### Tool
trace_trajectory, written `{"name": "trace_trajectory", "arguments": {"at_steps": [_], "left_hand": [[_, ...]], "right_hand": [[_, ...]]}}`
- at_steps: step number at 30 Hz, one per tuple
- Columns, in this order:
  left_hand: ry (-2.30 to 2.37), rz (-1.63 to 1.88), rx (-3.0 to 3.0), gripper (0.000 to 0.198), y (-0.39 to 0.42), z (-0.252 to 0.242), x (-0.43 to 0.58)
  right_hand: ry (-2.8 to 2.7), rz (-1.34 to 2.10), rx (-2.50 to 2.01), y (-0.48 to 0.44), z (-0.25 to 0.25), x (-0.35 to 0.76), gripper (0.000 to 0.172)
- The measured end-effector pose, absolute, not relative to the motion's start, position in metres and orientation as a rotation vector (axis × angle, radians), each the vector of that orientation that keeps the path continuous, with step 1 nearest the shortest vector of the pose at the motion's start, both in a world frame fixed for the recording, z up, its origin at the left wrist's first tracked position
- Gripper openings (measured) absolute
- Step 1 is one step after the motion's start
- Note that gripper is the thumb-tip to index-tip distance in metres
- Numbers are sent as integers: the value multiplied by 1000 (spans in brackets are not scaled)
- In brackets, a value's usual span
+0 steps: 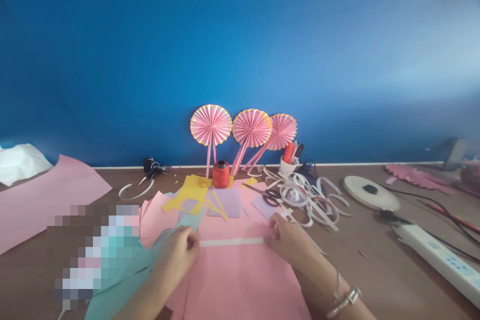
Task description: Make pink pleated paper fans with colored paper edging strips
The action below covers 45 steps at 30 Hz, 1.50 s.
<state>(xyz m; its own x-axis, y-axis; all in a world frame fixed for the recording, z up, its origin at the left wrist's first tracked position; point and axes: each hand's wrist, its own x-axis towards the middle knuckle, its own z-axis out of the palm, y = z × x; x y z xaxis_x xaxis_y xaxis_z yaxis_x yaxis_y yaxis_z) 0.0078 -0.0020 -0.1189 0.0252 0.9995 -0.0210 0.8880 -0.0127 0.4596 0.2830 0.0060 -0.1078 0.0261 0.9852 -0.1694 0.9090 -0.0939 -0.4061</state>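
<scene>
My left hand (178, 255) and my right hand (287, 240) each pinch one end of a thin white strip (231, 242), stretched flat across a pink paper sheet (240, 280) lying in front of me. Both hands rest on that sheet, fingers closed on the strip ends. A bracelet sits on my right wrist. A teal paper sheet (123, 280) lies under my left forearm.
Black scissors (268, 195), an orange thread spool (221, 174), yellow and lilac paper scraps (195, 195), curled white strips (315, 200), a white cup of pens (288, 162), keys (152, 167), a power strip (437, 255). Three pink paper fans (249, 127) lean on the blue wall.
</scene>
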Motion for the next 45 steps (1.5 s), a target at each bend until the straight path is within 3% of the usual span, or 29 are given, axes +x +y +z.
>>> {"name": "trace_trajectory", "arguments": {"at_steps": [7,12,14,18,24,30,37,39,42,45], "left_hand": [[1907,431,1942,18,-3,-112,10],[1864,519,1939,18,-5,-115,7],[1857,546,1935,19,-6,-116,7],[1850,559,1910,19,-5,-119,6],[1805,672,1882,15,-6,-126,6],[1703,822,1842,9,-8,-126,6],[1457,1053,1788,8,-15,-113,10],[1418,1078,1734,16,-18,-110,12],[1391,1099,1651,36,-19,-106,14],[1383,1052,1588,33,-17,-103,14]], "right_hand": [[-1815,997,-1893,16,-123,310,27],[-1650,1184,-1874,18,-122,311,11],[-1678,1165,-1866,18,-119,310,8],[-1815,1035,-1772,18,-117,308,20],[-2069,590,-1709,13,-111,291,7],[-2077,462,-1499,15,-111,285,5],[-2041,610,-1280,9,-115,278,31],[-2056,681,-1261,6,-113,274,36],[-2067,791,-1313,4,-111,270,25],[-2069,870,-1371,4,-108,268,11]]}}
